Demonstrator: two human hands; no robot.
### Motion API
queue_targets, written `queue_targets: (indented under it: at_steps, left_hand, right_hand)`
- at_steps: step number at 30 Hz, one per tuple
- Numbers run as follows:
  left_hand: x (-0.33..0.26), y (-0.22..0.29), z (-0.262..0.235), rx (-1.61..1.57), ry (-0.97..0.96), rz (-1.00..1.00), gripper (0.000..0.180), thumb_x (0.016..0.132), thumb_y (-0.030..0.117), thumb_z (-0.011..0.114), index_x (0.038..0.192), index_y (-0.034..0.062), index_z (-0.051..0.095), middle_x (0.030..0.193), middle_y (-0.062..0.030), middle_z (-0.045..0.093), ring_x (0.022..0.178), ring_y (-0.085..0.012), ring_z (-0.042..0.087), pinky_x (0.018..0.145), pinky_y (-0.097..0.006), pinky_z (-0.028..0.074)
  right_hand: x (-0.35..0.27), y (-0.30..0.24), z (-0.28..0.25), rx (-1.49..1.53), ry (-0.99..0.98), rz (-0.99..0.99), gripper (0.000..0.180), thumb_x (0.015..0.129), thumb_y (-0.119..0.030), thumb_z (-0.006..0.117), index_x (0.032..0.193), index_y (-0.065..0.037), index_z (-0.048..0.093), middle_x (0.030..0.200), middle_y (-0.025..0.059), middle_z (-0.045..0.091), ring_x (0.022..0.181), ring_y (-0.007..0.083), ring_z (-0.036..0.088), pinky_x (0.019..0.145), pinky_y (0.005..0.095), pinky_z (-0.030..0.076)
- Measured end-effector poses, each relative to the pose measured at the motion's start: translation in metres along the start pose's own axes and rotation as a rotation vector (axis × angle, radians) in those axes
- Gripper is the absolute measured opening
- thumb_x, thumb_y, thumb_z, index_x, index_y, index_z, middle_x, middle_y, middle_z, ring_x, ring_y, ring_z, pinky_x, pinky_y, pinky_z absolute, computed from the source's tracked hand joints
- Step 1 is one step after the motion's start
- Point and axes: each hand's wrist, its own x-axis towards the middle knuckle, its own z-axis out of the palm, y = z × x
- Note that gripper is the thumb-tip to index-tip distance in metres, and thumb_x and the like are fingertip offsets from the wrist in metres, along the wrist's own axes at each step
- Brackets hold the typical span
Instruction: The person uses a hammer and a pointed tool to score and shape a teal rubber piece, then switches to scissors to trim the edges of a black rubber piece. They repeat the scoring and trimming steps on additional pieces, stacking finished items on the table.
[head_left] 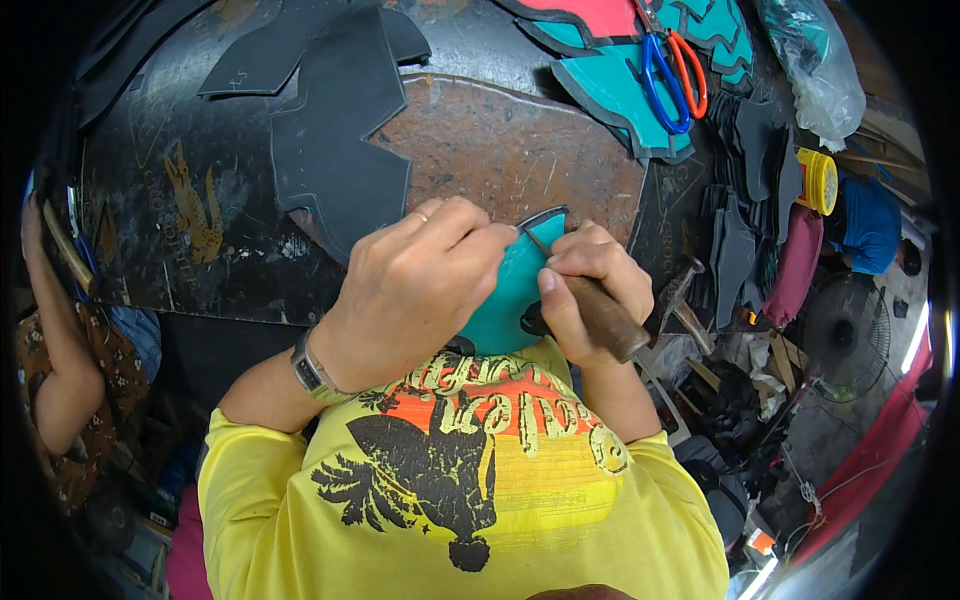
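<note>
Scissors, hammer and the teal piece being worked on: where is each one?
Scissors (672,72), head view, on the blue and orange handle loops.
Hammer (684,281), head view, on its metal head beside the right hand.
Teal piece (513,290), head view, on its bare middle between both hands.

A big dark worktable (180,200) holds a brown slab (510,150). Black cut pieces (335,130) lie left of the slab. Teal pieces (625,95) and scissors (672,68) lie right of it.

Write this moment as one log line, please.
left hand: pinching teal leather piece | right hand: gripping wooden-handled awl | tip: on piece edge
</note>
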Motion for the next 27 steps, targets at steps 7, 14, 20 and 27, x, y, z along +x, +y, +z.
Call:
queue_targets:
  at_steps: [7, 14, 20, 27]
  left_hand:
    - [-0.006, -0.002, 0.001, 0.013, 0.041, 0.017, 0.021, 0.081, 0.006, 0.076, 0.101, 0.0052, 0.072, 0.091, -0.0056, 0.063, 0.085, -0.0238, 0.067, 0.072, -0.034, 0.057]
    - [-0.006, -0.001, 0.003, -0.023, 0.074, 0.009, 0.021, 0.079, 0.002, 0.078, 0.1, 0.0036, 0.075, 0.088, -0.0074, 0.068, 0.081, -0.0258, 0.069, 0.07, -0.035, 0.056]
    - [-0.006, -0.001, 0.004, -0.02, 0.071, -0.002, 0.02, 0.08, 0.001, 0.078, 0.1, 0.0036, 0.074, 0.088, -0.0072, 0.067, 0.081, -0.0254, 0.068, 0.069, -0.036, 0.056]
    - [-0.006, -0.004, 0.004, 0.032, 0.042, 0.029, 0.022, 0.08, 0.005, 0.077, 0.101, 0.0054, 0.071, 0.087, -0.0051, 0.06, 0.083, -0.0221, 0.066, 0.071, -0.033, 0.057]
  right_hand:
    - [-0.003, -0.002, 0.007, -0.032, 0.052, -0.045, 0.017, 0.075, 0.005, 0.072, 0.086, 0.0, 0.061, 0.075, 0.0131, 0.062, 0.065, 0.0247, 0.062, 0.061, 0.0337, 0.049]
    - [-0.008, 0.006, 0.005, 0.124, 0.11, 0.024, 0.015, 0.078, 0.003, 0.073, 0.087, 0.0, 0.062, 0.074, 0.011, 0.063, 0.065, 0.0221, 0.063, 0.062, 0.0325, 0.049]
    - [-0.007, 0.007, 0.005, 0.108, 0.106, 0.016, 0.015, 0.077, 0.003, 0.073, 0.087, 0.0, 0.062, 0.074, 0.0112, 0.063, 0.065, 0.0222, 0.063, 0.062, 0.0321, 0.049]
    - [-0.003, 0.002, 0.005, 0.02, 0.037, 0.005, 0.016, 0.075, 0.004, 0.072, 0.087, 0.0, 0.062, 0.075, 0.0132, 0.063, 0.066, 0.0235, 0.063, 0.063, 0.0335, 0.049]
